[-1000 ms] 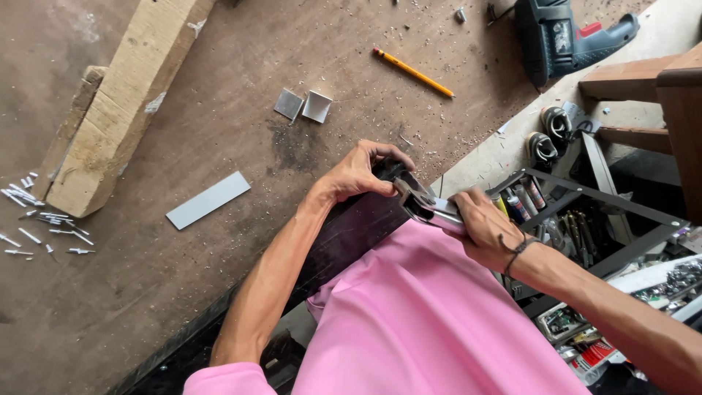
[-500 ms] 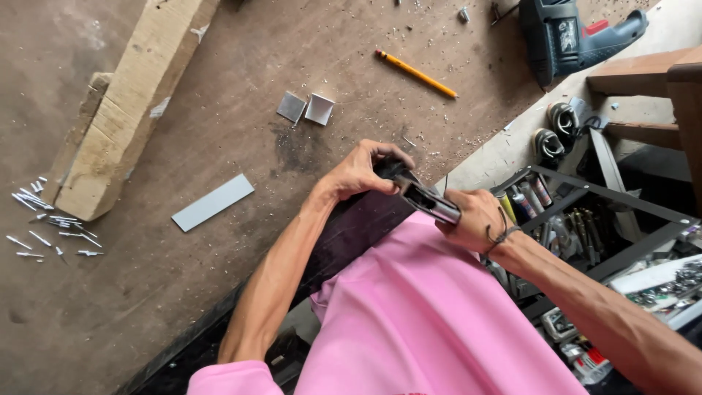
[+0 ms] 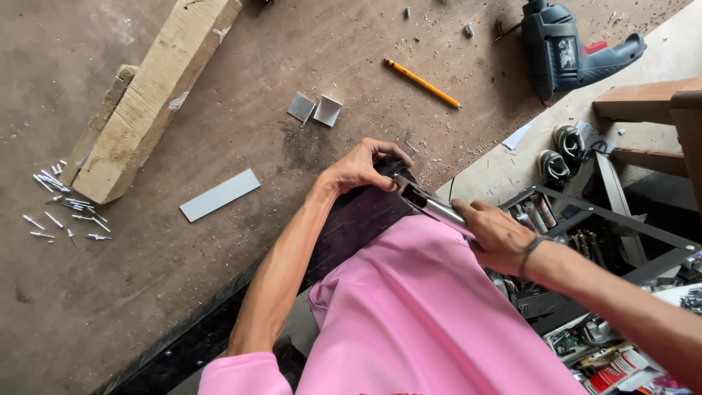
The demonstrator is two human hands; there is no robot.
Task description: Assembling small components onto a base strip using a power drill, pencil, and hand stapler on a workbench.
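Both hands close on one dark hand tool with a bright metal body (image 3: pixel 428 205): the left hand (image 3: pixel 362 167) is curled over its black front end at the edge of the workbench (image 3: pixel 219 278), and the right hand (image 3: pixel 497 235) wraps the rear of the tool just above the pink shirt (image 3: pixel 417 314). What sits inside the tool's nose is hidden by the left fingers.

Compared with a second ago the hands and tool sit in nearly the same place at the bench edge, and the right hand has slid a little along the handle, so the squeezing or fitting work on the tool looks ongoing rather than finished.

Beyond the tool on the bench lie two small grey metal squares (image 3: pixel 314 110), further off a yellow pencil (image 3: pixel 423 83) and a blue-green power drill (image 3: pixel 570 47). Well away toward the left hand's side lie a flat grey strip (image 3: pixel 219 195), a wooden block (image 3: pixel 150 95) and scattered rivets (image 3: pixel 58 197).
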